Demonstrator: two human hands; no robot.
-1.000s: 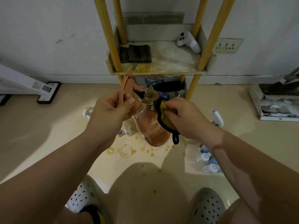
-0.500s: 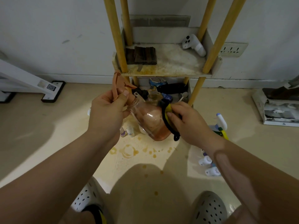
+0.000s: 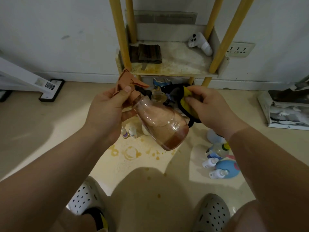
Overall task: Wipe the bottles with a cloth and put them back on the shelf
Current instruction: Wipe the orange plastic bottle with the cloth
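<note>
Over stained floor [image 3: 50, 131] (white wall [image 3: 50, 30] behind), left hand [image 3: 108, 113] grips bottle [image 3: 160, 124], right hand [image 3: 209, 111] pinches cloth [image 3: 187, 93].

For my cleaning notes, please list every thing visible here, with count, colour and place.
spray bottle: 1, clear with orange trigger, brown liquid at bottom; in the left hand
cloth: 1, yellow with black edge; in the right hand
shelf: 1, yellow posts, stained pale board; against the wall
controller: 1, white; shelf, back right
ridged item: 1, dark brown; shelf, left
small bottles: 2, white; floor, below the spray bottle
bottle group: count unclear, white and blue; floor, right
wall socket: 1, white; right of the shelf
clogs: 2, pale with holes; bottom
left hand: 1; grips the spray bottle's neck
right hand: 1; pinches the cloth
</note>
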